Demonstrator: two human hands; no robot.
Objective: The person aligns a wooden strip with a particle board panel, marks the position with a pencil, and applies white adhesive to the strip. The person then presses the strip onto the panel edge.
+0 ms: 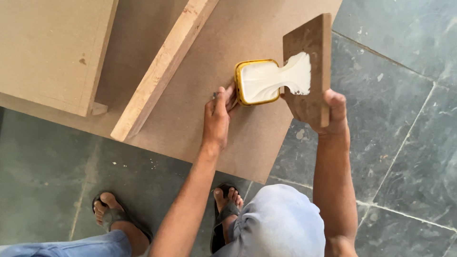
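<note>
Between the person's two hands, in the head view, a yellow-rimmed container of white glue (257,82) is tipped toward a small brown board piece (308,66), and a thick white stream runs from the container's mouth onto the face of that piece. The left hand (218,114) is closed around the near edge of the container, fingers curled on its rim, holding it on its side just above the large fibreboard sheet (214,123). The right hand (333,112) grips the lower end of the small board piece, thumb wrapped over its edge, holding it tilted up beside the container so that the two touch through the glue.

As far as this view shows, the spreading is at an early stage: a white patch (299,74) covers only the middle of the small piece next to the container, while the top end and the part near the right hand are bare brown.

Beyond the left hand, a long wooden batten (162,66) lies slantwise on the sheet, and further left a thicker board panel (52,52) rests on top; neither shows any glue. Below the hands are grey stone floor tiles (404,143) and the person's sandalled feet (110,212).
</note>
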